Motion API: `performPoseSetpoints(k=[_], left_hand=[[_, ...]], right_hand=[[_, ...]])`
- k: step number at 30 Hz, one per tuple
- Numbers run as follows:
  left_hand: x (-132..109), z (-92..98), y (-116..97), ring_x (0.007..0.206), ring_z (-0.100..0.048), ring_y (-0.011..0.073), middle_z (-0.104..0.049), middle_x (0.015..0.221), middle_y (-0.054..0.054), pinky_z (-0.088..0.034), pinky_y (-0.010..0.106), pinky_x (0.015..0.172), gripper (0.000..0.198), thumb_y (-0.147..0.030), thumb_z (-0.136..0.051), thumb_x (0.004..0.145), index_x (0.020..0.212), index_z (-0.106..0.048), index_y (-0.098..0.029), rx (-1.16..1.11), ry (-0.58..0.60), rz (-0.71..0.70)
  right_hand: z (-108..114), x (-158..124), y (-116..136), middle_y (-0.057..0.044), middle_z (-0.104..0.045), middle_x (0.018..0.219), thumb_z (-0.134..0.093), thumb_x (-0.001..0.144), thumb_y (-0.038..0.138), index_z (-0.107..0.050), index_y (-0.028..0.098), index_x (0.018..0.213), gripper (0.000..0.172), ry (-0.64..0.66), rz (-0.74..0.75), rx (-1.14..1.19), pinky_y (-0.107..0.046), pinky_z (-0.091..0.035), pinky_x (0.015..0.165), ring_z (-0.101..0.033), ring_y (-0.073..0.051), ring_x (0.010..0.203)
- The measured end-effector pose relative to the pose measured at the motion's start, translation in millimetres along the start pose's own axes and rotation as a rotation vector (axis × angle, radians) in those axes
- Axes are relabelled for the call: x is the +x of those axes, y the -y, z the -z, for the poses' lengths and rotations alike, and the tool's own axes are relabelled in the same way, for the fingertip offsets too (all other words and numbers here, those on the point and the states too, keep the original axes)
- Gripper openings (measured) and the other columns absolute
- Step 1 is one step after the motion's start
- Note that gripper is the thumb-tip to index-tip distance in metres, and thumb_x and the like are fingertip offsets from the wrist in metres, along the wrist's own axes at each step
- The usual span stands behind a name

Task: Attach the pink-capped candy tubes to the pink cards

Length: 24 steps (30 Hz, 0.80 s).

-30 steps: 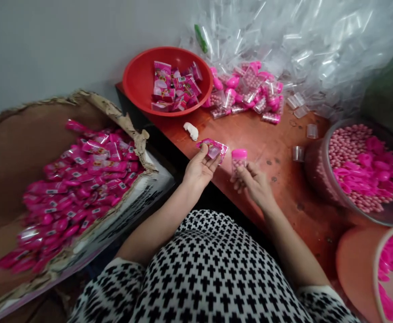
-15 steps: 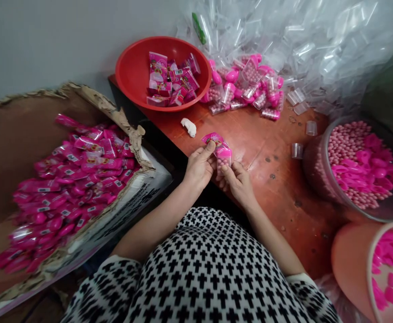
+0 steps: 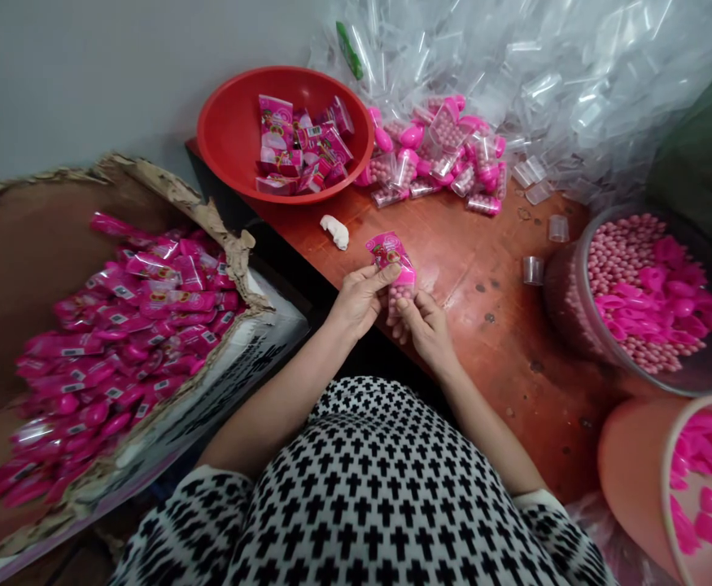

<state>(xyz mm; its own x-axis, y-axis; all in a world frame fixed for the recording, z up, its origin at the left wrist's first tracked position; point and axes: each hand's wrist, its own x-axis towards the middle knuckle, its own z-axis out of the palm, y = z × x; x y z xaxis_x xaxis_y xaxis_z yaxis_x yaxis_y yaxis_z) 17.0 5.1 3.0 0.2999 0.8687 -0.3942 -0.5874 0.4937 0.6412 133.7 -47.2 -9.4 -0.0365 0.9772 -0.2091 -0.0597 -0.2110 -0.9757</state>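
The jar (image 3: 400,293) and wrapper (image 3: 386,244), apart 1 second ago, now meet, the left hand (image 3: 360,299) pinching the wrapper and the right hand (image 3: 427,327) the jar, so insertion seems begun.

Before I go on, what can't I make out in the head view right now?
Bead jar, lower end: head view, covered by the right hand.
Pink wrapper, lower left part: head view, behind the left hand.
Peach bucket, right side: head view, cut off by the picture's edge.
Print on the boxed packets: head view, too small to read.
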Motion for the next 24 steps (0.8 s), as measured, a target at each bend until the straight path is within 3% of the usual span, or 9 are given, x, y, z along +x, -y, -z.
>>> performPoseSetpoints(k=[3,6,10,16,24], left_hand=[[1,2.9,-5,0.04,-0.053,0.0117,-0.059,0.052,0.002,-0.041,0.024,0.037,0.036,-0.038,-0.085,0.058,0.063,-0.062,-0.011,0.096,0.073,-0.001],[4,4.9,-8,0.043,-0.054,0.0108,-0.06,0.053,0.002,-0.043,0.023,0.041,0.032,-0.036,-0.083,0.061,0.063,-0.064,-0.01,0.164,0.098,-0.016],[5,4.0,-8,0.051,-0.059,0.0121,-0.066,0.06,0.005,-0.047,0.024,0.047,0.027,-0.033,-0.08,0.063,0.066,-0.067,-0.01,0.205,0.083,-0.029],[1,0.1,-9,0.042,-0.052,0.0099,-0.06,0.054,0.001,-0.043,0.024,0.041,0.025,-0.033,-0.078,0.066,0.064,-0.067,-0.01,0.213,0.094,-0.014],[-4,-7.1,-2,0.046,-0.053,0.0086,-0.064,0.061,0.004,-0.04,0.021,0.042,0.028,-0.034,-0.081,0.063,0.069,-0.068,-0.009,0.119,0.012,-0.031]], right_hand=[[0,2,3,0.005,-0.062,0.06,-0.061,0.08,0.055,-0.055,0.02,0.081,0.035,0.06,-0.071,0.132,-0.016,-0.039,0.034,-0.052,-0.006,0.04],[0,3,2,0.005,-0.062,0.061,-0.06,0.081,0.055,-0.056,0.021,0.082,0.034,0.059,-0.04,0.097,-0.016,-0.04,0.035,-0.053,-0.006,0.041],[1,2,0,0.005,-0.061,0.063,-0.059,0.085,0.048,-0.059,0.021,0.089,0.027,-0.05,0.097,-0.103,-0.017,-0.044,0.041,-0.054,-0.006,0.045],[-1,4,7,0.005,-0.061,0.059,-0.06,0.082,0.054,-0.057,0.02,0.081,0.034,0.007,-0.009,0.09,-0.017,-0.039,0.035,-0.052,-0.006,0.041],[-4,5,6,0.006,-0.059,0.058,-0.061,0.082,0.052,-0.055,0.02,0.078,0.033,-0.078,0.032,0.015,-0.016,-0.039,0.036,-0.051,-0.005,0.04]])
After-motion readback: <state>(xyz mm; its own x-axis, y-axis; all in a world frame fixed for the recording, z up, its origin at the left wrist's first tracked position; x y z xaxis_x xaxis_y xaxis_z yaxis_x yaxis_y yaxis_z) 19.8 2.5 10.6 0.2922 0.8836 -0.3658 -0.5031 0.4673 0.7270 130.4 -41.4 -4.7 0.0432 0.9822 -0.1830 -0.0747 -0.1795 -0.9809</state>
